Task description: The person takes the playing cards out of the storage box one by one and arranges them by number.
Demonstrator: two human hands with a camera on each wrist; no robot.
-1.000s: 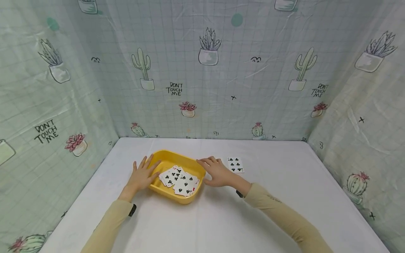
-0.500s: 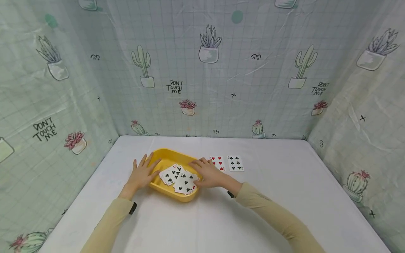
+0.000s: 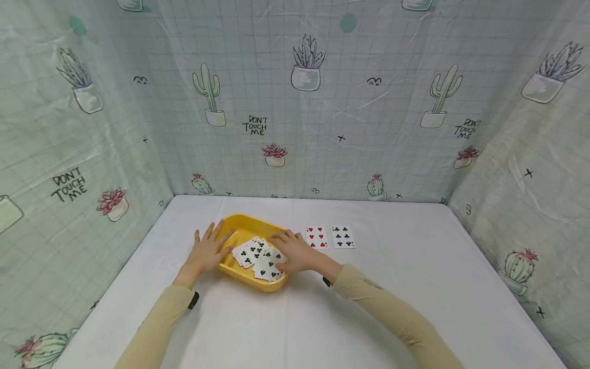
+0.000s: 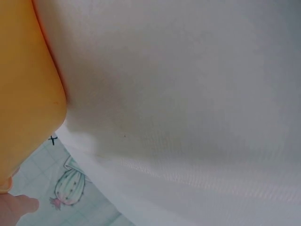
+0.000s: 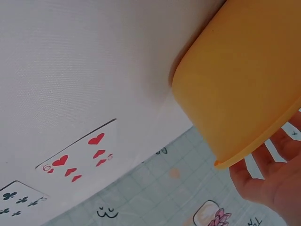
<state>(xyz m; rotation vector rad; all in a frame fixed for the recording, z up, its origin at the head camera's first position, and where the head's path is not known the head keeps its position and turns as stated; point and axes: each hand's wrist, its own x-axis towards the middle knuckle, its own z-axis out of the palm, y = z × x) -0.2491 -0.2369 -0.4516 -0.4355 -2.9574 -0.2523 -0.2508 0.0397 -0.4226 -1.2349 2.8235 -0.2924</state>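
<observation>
A yellow plastic tub (image 3: 249, 225) stands on the white table, holding a loose pile of playing cards. A spade card (image 3: 267, 266) lies foremost, overlapping a club card (image 3: 250, 252). My left hand (image 3: 205, 252) rests at the tub's left rim, fingers spread and reaching over it. Over the right rim reaches my right hand (image 3: 297, 253), its thumb above the spade card and its fingers loosely bent. The right wrist view shows those fingers (image 5: 242, 176) beyond the tub's rim, their tips partly hidden. Neither hand shows a card in its grasp.
Right of the tub, a six of hearts (image 3: 316, 237) and a six of clubs (image 3: 343, 237) lie face up side by side. Cactus-printed cloth (image 3: 341, 102) rises behind the table (image 3: 405, 266) and along both sides.
My right hand has moved left from the tub's right rim to over the cards, uncovering the six of hearts on the table. The left hand stays about where it was.
</observation>
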